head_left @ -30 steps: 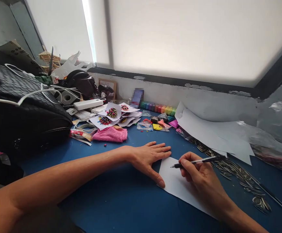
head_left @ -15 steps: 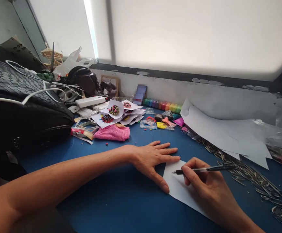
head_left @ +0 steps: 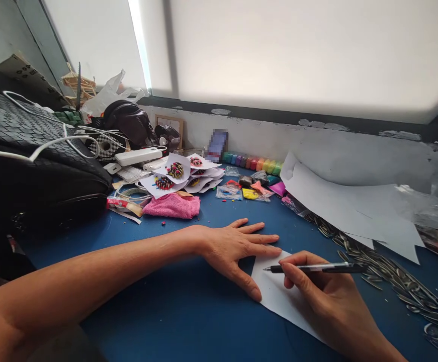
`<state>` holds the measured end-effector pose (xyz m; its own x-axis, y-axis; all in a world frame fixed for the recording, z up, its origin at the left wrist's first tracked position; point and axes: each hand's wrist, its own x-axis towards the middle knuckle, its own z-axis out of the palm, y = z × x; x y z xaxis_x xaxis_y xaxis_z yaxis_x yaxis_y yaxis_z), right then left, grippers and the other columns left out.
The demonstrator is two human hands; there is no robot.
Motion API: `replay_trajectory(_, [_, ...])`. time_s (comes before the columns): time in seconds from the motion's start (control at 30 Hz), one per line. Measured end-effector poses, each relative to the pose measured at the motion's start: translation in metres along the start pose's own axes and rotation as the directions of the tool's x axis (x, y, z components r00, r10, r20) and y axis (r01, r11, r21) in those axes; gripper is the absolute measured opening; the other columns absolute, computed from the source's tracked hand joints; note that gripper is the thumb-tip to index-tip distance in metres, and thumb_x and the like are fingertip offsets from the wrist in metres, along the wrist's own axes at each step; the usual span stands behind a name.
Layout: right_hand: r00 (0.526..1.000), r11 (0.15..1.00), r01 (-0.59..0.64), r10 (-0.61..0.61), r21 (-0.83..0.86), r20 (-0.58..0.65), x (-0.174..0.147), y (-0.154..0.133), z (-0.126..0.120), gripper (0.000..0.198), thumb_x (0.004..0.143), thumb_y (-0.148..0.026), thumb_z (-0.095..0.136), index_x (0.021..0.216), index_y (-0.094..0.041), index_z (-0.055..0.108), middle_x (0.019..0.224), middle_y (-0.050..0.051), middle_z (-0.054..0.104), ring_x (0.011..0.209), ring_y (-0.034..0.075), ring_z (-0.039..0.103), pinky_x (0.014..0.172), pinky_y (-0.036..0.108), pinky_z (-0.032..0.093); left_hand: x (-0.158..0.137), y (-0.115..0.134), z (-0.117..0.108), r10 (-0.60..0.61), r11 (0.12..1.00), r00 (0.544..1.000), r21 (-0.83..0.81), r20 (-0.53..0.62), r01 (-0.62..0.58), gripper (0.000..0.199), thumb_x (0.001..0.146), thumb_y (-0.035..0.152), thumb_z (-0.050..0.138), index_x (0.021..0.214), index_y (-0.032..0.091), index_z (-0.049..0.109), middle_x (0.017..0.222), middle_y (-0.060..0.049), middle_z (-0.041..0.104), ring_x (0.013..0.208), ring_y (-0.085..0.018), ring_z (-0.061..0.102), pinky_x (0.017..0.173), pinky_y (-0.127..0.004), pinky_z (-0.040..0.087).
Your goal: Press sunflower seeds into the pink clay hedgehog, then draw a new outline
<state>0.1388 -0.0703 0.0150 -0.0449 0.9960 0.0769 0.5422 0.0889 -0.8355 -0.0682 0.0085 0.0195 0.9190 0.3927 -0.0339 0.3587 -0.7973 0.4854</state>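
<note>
A small white sheet of paper point(head_left: 279, 296) lies on the blue tabletop. Spread flat with fingers apart, my left hand point(head_left: 241, 251) rests at the sheet's left side, its thumb and a finger on the paper's edge. My right hand point(head_left: 320, 291) grips a black and clear pen point(head_left: 332, 267) between thumb and fingers. The pen's tip points left, at or just over the upper left part of the paper; I cannot tell whether it touches. Part of the sheet is hidden under my right hand.
Sunflower seeds point(head_left: 392, 274) and large white sheets point(head_left: 347, 201) lie on the right. Bagged coloured clay point(head_left: 251, 193) sits behind my hands. Further left are paper pieces with decorated shapes point(head_left: 175, 171), a pink cloth point(head_left: 171, 205) and a black bag point(head_left: 41, 161).
The pen tip has shifted slightly left and the pen lies a little flatter in my right hand. My left hand stays spread in nearly the same place.
</note>
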Motion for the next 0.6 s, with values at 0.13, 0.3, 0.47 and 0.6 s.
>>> replay_trajectory(0.13, [1.0,1.0,0.008,-0.008,0.004,0.0,-0.0003,-0.0008,0.0005,0.036,0.079,-0.057,0.061,0.065,-0.024,0.064,0.055,-0.002,0.057,0.046,0.012,0.043,0.045,0.024,0.033,-0.0004,0.0008,0.0008,0.007,1.0,1.0,0.017,0.01,-0.007,0.082,0.085,0.059,0.059,0.152,0.026,0.025,0.159,-0.006,0.015,0.147,-0.03,-0.001,0.114,-0.055,-0.006])
replay_trajectory(0.3, [1.0,0.999,0.015,-0.014,-0.03,0.004,-0.0007,-0.0017,0.0001,0.037,0.079,-0.058,0.06,0.066,-0.024,0.065,0.056,-0.001,0.06,0.045,0.012,0.043,0.042,0.024,0.032,-0.0008,0.0023,0.0038,-0.013,1.0,1.0,0.012,-0.029,0.013,0.082,0.084,0.059,0.061,0.151,0.028,0.027,0.159,-0.004,0.018,0.147,-0.031,0.001,0.115,-0.053,-0.005])
replay_trajectory(0.47, [0.999,0.999,0.033,-0.033,0.008,0.013,-0.0002,-0.0017,0.001,0.035,0.079,-0.056,0.061,0.068,-0.024,0.066,0.057,-0.001,0.061,0.048,0.013,0.047,0.045,0.024,0.037,-0.0012,0.0011,0.0049,0.005,1.0,1.0,0.019,-0.027,-0.005,0.083,0.084,0.06,0.061,0.152,0.028,0.025,0.159,-0.005,0.017,0.147,-0.032,0.001,0.115,-0.055,-0.005])
replay_trajectory(0.6, [1.0,0.999,0.026,-0.027,0.021,0.016,-0.0001,-0.0006,0.0018,0.033,0.08,-0.055,0.061,0.069,-0.024,0.066,0.059,-0.001,0.063,0.049,0.013,0.049,0.044,0.023,0.036,-0.0014,0.0004,0.0055,0.022,0.999,0.999,0.039,-0.041,-0.021,0.083,0.084,0.061,0.059,0.152,0.027,0.025,0.159,-0.006,0.018,0.146,-0.033,0.001,0.115,-0.057,-0.003])
